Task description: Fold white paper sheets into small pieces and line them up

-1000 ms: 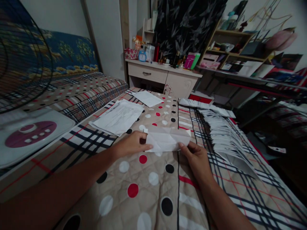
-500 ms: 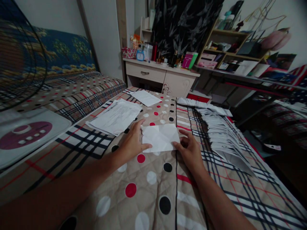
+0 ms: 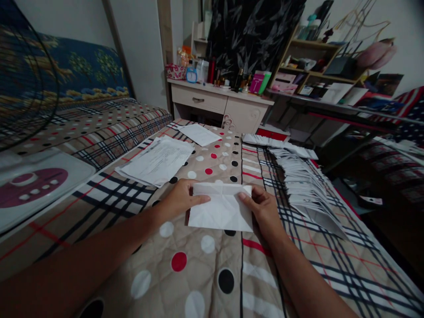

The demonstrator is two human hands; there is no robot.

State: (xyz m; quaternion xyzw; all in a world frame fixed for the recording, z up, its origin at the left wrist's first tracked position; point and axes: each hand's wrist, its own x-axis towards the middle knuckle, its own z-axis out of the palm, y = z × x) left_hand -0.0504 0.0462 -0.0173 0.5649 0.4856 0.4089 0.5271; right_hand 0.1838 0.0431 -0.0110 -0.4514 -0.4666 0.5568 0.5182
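Note:
A folded white paper is held between my two hands over the dotted bedspread, with creases across it and a narrow folded strip along its far edge. My left hand grips its left side, thumb on top and fingers behind. On the right side my right hand pinches it the same way, thumb pressed near the top right corner. The fingertips behind the paper are hidden.
Printed sheets lie in a pile to the left, with another white sheet beyond them. A long row of folded papers spreads on the right. A fan and a white-and-purple box are at the left edge.
The paper has come nearer and been lifted or tilted, and a folded strip now shows along its far edge. Both hands have closed on its sides.

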